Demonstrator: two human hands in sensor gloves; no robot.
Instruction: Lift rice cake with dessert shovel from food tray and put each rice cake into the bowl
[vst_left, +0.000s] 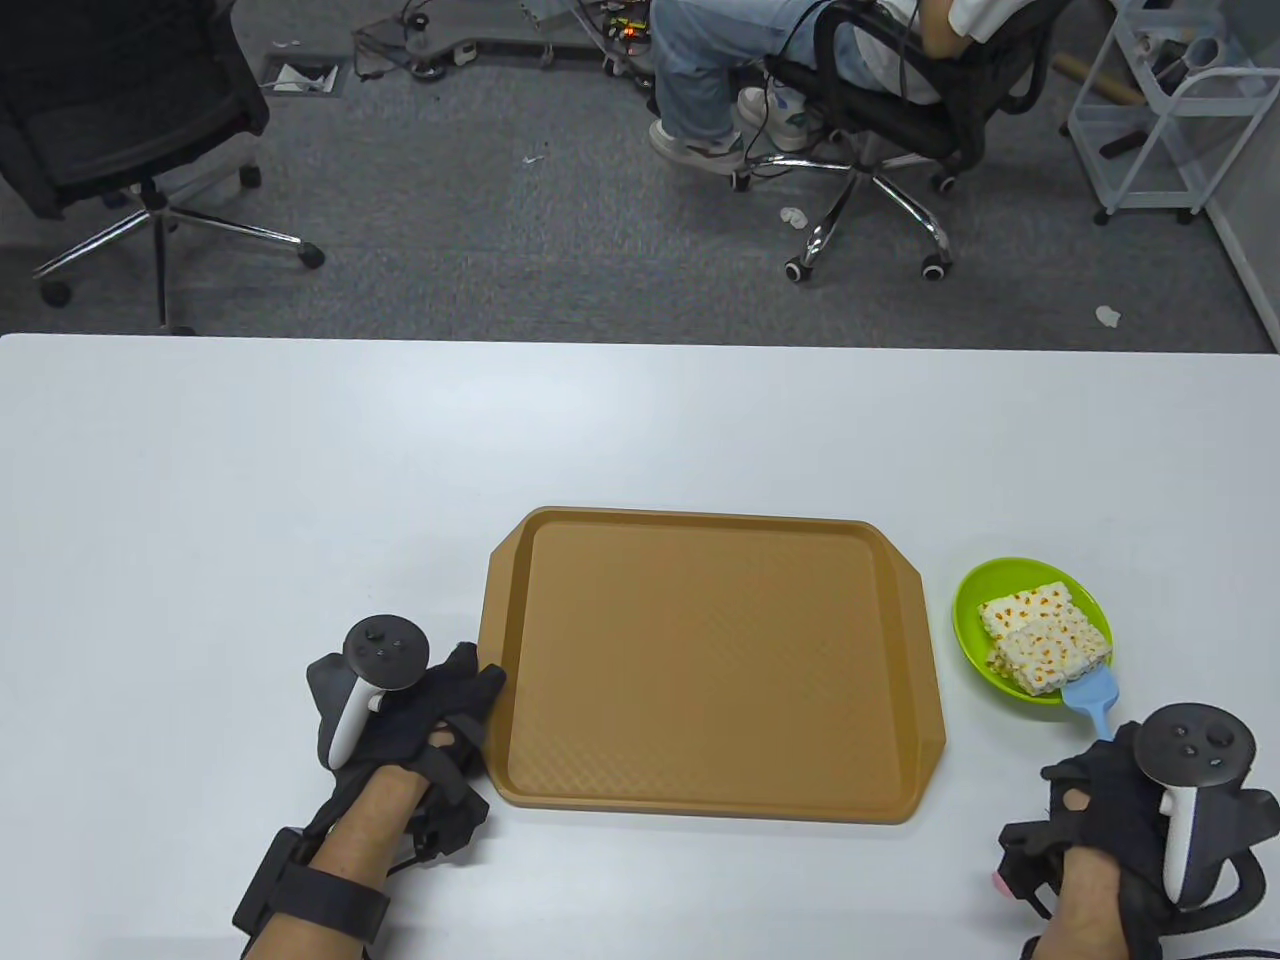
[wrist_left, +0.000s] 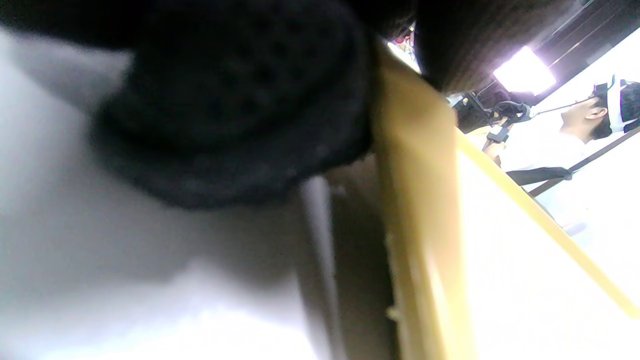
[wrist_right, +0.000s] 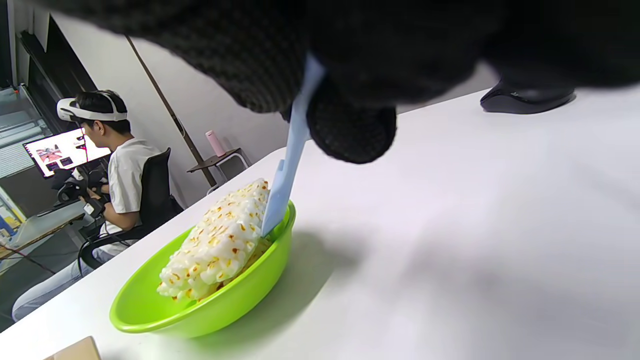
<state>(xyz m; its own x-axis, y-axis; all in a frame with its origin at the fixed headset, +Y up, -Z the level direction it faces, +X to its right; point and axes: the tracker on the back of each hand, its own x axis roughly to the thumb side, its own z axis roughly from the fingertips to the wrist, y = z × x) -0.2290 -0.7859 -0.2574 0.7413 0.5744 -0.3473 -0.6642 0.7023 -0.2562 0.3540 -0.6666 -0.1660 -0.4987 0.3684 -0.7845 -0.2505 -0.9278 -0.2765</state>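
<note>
The brown food tray (vst_left: 700, 790) lies in the middle of the table with nothing on it. My left hand (vst_left: 440, 700) rests at its left edge, fingers touching the tray rim (wrist_left: 415, 165). A green bowl (vst_left: 968, 600) to the tray's right holds two white rice cakes (vst_left: 1045, 635), stacked. My right hand (vst_left: 1100, 790) grips the handle of the light blue dessert shovel (vst_left: 1092, 695). The shovel blade (wrist_right: 277, 200) sits inside the bowl (wrist_right: 200, 315) under the upper rice cake (wrist_right: 220, 240).
Beyond the table's far edge stand two office chairs (vst_left: 120, 110), one with a seated person (vst_left: 720, 60), and a white cart (vst_left: 1170, 100). A dark object (wrist_right: 525, 97) lies on the table to the right in the right wrist view.
</note>
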